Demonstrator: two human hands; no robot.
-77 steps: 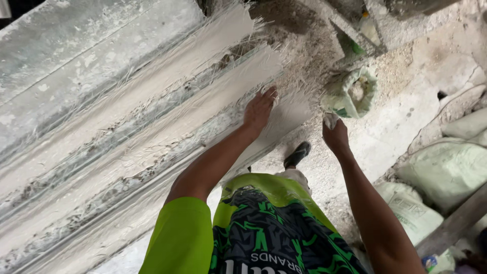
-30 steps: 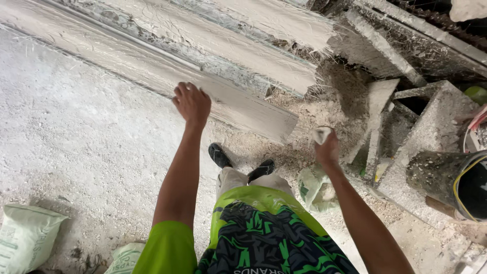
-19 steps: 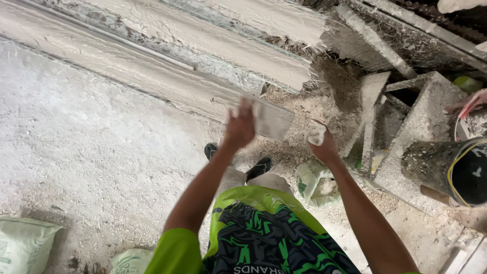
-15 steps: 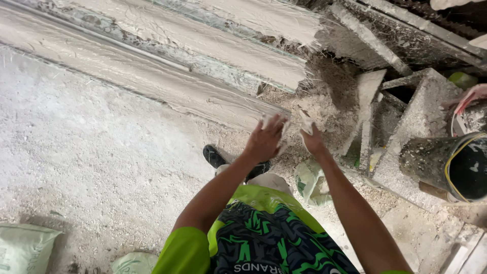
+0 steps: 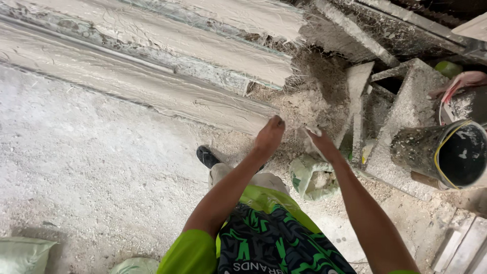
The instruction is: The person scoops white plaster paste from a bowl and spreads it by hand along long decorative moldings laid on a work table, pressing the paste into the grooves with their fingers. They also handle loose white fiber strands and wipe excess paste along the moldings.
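Note:
My left hand (image 5: 270,136) hovers with its fingers drawn together at the near end of a long wet plaster moulding (image 5: 152,96), just above loose fibre and plaster crumbs. Nothing shows in this hand. My right hand (image 5: 320,145) is close beside it to the right, closed around a small white clump of plaster (image 5: 310,133). Below the right hand stands a small open green bag (image 5: 310,178) with white powder inside. My dark shoe (image 5: 207,156) shows under the left forearm.
More long plaster mouldings (image 5: 213,50) lie side by side at the top. A black bucket (image 5: 456,152) lies tipped at the right among plaster-caked boards (image 5: 406,111). Pale green sacks (image 5: 23,253) sit at the bottom left on a white dusty floor.
My left hand slid right along the moulding from its middle to its end, and its spread fingers have closed. My right hand stayed near the green bag with the clump.

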